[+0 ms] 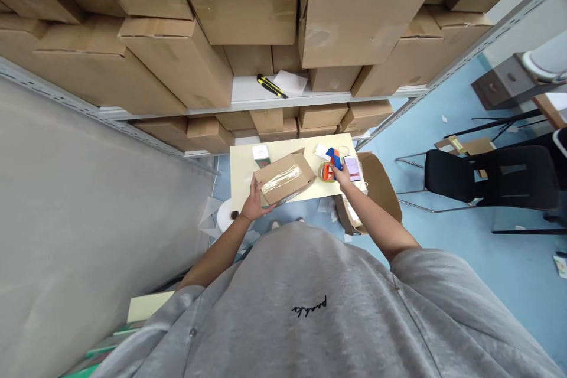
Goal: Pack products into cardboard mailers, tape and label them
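On the pale yellow table [241,186] lies a brown cardboard box [283,180], with a shiny strip of clear tape along its top. My left hand [254,201] grips the left end of this box, thumb along the near side and fingers on the edge. To the right, my right hand [341,176] is closed around a blue and orange tape dispenser [333,159] with a roll of tape on it. Just right of that hand lies a phone [353,168] with a lit screen. A small white box [261,155] stands behind the cardboard box.
Metal shelves [310,99] full of cardboard boxes rise beyond the table; a yellow and black box cutter [271,87] lies on one. A large open carton [381,189] stands on the floor at the table's right. Further right is a black chair [449,176]. A wall [88,189] bounds the left.
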